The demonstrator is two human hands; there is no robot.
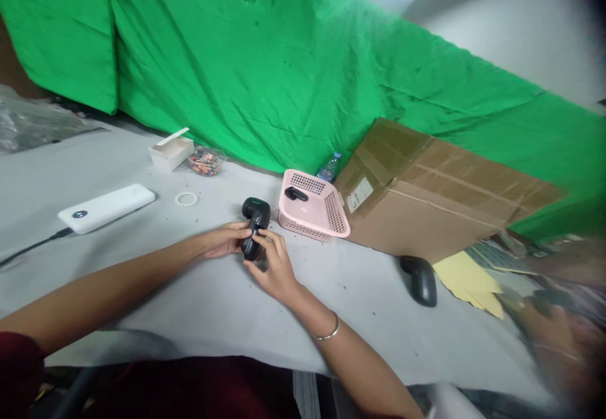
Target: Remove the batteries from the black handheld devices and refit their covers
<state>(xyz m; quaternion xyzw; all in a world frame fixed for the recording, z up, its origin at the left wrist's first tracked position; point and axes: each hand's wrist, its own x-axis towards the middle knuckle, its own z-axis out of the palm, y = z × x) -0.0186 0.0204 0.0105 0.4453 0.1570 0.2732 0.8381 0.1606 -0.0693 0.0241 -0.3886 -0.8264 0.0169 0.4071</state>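
A black L-shaped handheld device (257, 212), with a rounded head and a short grip, is held between my hands above the grey tabletop. My left hand (226, 240) closes on its grip from the left. From the right, my right hand (277, 269) pinches the lower part of the grip with thumb and fingers, and a silver bangle circles that wrist. Just beyond the hands, to the right, a pink basket (312, 233) contains a small black object (296, 194) whose kind I cannot make out.
A similar black device (420, 280) lies at right beside yellow paper (466, 283). Behind are a cardboard box (426, 211), a bottle (330, 166), an open white box (170, 156) and a bag (207, 161). Left are a white power bank (113, 206) and beaded ring (186, 199). Another person's hand (552, 327) is blurred.
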